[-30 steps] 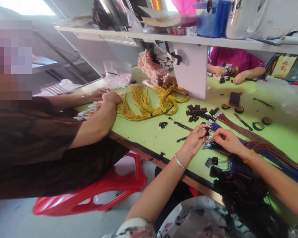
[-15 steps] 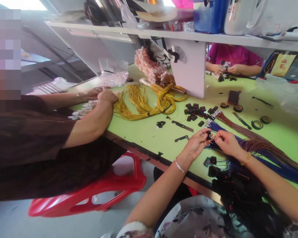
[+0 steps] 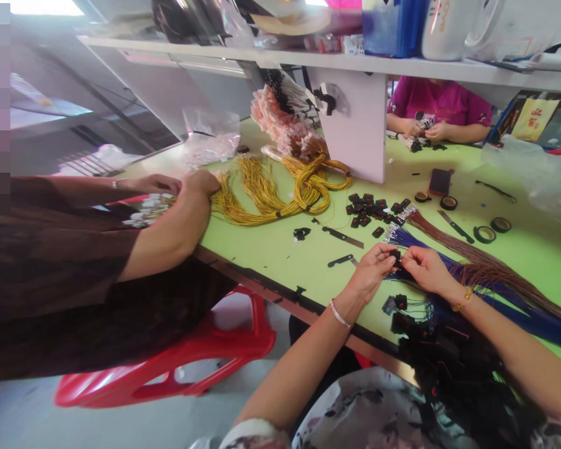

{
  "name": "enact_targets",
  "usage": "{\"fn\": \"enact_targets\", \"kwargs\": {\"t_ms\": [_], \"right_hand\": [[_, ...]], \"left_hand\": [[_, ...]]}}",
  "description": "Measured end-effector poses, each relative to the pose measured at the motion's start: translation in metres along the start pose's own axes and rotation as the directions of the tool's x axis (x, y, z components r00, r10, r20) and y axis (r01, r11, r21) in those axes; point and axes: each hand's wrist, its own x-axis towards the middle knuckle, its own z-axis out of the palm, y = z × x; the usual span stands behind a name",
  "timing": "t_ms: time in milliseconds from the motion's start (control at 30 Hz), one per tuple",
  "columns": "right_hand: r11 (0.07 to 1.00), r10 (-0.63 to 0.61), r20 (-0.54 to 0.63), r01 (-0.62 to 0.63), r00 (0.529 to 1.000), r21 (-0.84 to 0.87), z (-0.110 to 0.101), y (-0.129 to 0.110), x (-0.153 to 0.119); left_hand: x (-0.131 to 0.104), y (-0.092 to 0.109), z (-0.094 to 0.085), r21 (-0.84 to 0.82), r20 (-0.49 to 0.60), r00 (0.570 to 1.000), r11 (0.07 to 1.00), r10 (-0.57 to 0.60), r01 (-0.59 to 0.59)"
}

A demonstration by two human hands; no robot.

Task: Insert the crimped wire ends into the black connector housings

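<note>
Left hand (image 3: pixel 370 272) pinches black block (image 3: pixel 396 256); right hand (image 3: pixel 423 267) just beside it, grip unclear.

1 L hand (image 3: pixel 370 269) & 1 R hand (image 3: pixel 425 268). 1 blk block (image 3: pixel 396 257) held; loose blks (image 3: pixel 378 232), too many to ct. 3 knives (image 3: pixel 339 234), 4 tape rolls (image 3: pixel 449 207) on R side, 1 stool (image 3: pixel 258 337), 1 mug (image 3: pixel 444 31).

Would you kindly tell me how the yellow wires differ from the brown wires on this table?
The yellow wires partly curl into loops, while the brown wires stretch out lengthwise. The yellow wires lie beside a co-worker's hand; the brown wires lie near the person's right hand. Both are thin strands on the green tabletop.
</note>
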Motion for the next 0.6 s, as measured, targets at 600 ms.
{"fn": "enact_targets", "kwargs": {"t_ms": [600], "right_hand": [[0.948,-0.159,0.09,0.177,0.983,-0.265,0.0076,0.004,-0.004]], "left_hand": [[-0.0002,-0.0102,0.0025,0.133,-0.105,0.994,0.991,0.041,-0.027]]}}
